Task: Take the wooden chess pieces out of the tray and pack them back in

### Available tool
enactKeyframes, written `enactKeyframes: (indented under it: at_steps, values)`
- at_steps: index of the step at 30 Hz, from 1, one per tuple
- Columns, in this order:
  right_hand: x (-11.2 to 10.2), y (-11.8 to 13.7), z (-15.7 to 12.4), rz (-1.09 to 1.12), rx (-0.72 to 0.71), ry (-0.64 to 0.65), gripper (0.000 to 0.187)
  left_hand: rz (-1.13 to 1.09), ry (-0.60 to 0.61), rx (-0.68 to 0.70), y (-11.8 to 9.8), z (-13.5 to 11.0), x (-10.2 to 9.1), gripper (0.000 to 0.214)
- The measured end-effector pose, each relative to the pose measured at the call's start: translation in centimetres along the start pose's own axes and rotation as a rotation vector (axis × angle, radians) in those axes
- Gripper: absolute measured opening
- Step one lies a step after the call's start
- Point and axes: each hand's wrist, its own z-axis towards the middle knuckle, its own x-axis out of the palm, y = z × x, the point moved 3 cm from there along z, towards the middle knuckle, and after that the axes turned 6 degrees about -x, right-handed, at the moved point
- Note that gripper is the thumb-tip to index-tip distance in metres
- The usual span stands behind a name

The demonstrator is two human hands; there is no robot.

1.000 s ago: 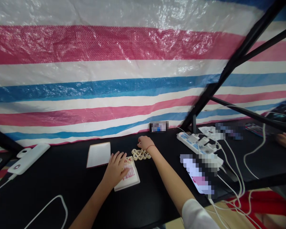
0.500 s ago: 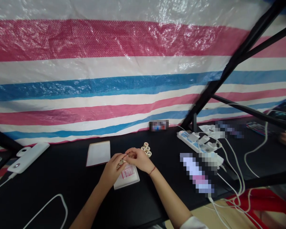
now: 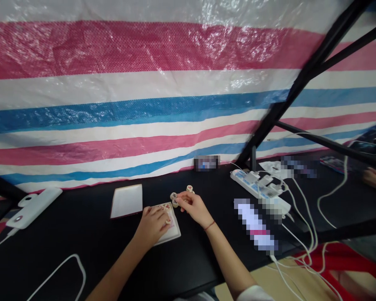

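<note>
My left hand [image 3: 152, 226] rests on a white paper-covered xiangqi board [image 3: 171, 229] printed with red marks, its fingertips over the red-lettered round pieces [image 3: 164, 207] lying there. Whether those fingers grip a piece, I cannot tell. My right hand [image 3: 193, 207] is just right of the board, its fingers curled against two wooden xiangqi pieces [image 3: 174, 199]. Another round piece [image 3: 189, 189] sits beyond its fingertips on the black table [image 3: 97, 251]. Part of the pieces may be hidden under my right hand.
A white card [image 3: 126, 201] lies left of the board. A white power strip [image 3: 257, 188] with plugged-in cables lies to the right, near a blurred phone [image 3: 255, 223]. A white case [image 3: 34, 207] sits far left. Another person's hand [image 3: 375, 177] shows at the right edge.
My hands have parted from their meeting point over the board. My right hand has moved right, beside the pieces, and the left has settled on the board. The loose pile looks smaller.
</note>
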Motion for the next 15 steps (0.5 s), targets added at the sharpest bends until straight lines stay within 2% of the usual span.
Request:
enactKeyframes:
  at_steps: [5,11,15]
  values:
    - [-0.1,-0.2,-0.9,0.002,0.012,0.002,0.038,0.114,0.047,0.056,-0.2,0.3,0.9,0.011]
    - [0.5,-0.5,-2.1,-0.102,-0.003,0.06,0.026,0.185,0.043,-0.029,0.3,0.5,0.8,0.011]
    - [1.4,-0.3,-3.1,-0.204,-0.12,0.077,0.017,0.183,-0.055,-0.057,0.9,0.5,0.7,0.033]
